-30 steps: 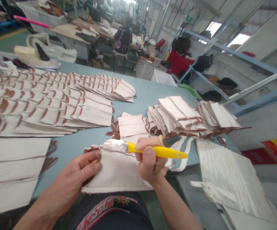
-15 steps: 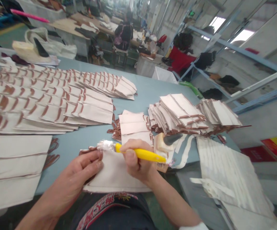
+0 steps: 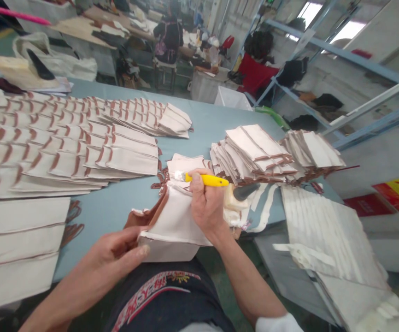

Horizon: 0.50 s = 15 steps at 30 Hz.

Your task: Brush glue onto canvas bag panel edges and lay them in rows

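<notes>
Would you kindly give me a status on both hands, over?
Left hand pinching near corner of cloth piece. Right hand gripping yellow brush, bristles at far edge. Stacks just beyond.

A light blue worktop (image 3: 206, 124) is largely covered with cut cloth. A tall stack (image 3: 255, 152) of cream pieces edged in brown is set towards its right end. A second stack (image 3: 315, 154) is found just right of the tall stack, and a small pile (image 3: 185, 163) just left of it. Well to the left of the tall stack, overlapped rows (image 3: 64, 138) of like pieces are spread, with large cream sheets (image 3: 16, 240) and loose brown strips (image 3: 71, 226) nearer the front edge. In front of the tall stack a small pot (image 3: 236, 198) with a dark handle and white strips (image 3: 266, 207) are seen, and a cloth piece (image 3: 177, 221) is laid across the near edge.
</notes>
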Tool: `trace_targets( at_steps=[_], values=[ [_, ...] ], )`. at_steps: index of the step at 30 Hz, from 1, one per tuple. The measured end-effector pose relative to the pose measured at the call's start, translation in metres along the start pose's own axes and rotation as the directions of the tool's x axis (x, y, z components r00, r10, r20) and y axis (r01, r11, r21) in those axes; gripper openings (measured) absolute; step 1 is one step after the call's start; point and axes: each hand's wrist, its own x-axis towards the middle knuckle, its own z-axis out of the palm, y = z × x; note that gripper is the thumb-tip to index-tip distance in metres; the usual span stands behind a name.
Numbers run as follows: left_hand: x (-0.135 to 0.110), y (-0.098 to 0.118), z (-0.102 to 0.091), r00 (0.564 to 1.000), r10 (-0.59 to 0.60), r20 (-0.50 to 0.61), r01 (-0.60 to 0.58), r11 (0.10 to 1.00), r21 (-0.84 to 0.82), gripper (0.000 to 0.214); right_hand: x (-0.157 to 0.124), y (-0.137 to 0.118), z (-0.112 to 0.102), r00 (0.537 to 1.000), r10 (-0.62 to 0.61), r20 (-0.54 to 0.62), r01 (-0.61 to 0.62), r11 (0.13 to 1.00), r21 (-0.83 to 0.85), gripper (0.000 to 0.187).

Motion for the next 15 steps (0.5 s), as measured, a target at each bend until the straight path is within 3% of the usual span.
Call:
trace_targets(
  at_steps=[3, 6, 9, 12, 15],
  values=[
    [-0.003, -0.001, 0.005, 0.995, 0.103, 0.014, -0.103, 0.977, 0.189, 0.030, 0.004, 0.007, 0.003, 0.999, 0.023, -0.023, -0.024, 0.999, -0.033, 0.035],
    [-0.001, 0.007, 0.017, 0.956, 0.295, 0.002, -0.274, 0.885, 0.376, 0.026, 0.001, 0.009, 0.008, 0.999, 0.024, 0.021, -0.024, 0.999, -0.031, 0.034],
    [-0.001, 0.010, 0.023, 0.888, 0.456, -0.051, -0.366, 0.770, 0.522, 0.029, -0.005, 0.000, 0.001, 1.000, -0.003, 0.001, 0.003, 1.000, 0.025, 0.029],
    [-0.001, -0.002, 0.021, 0.795, 0.594, -0.121, -0.383, 0.647, 0.659, 0.031, -0.017, -0.021, -0.021, 0.998, 0.015, -0.063, -0.005, 0.987, 0.161, 0.025],
    [-0.003, -0.019, 0.016, 0.721, 0.676, -0.153, -0.355, 0.550, 0.756, 0.031, -0.038, -0.046, -0.039, 0.999, 0.052, 0.001, -0.050, 0.956, 0.290, 0.021]
  ],
)
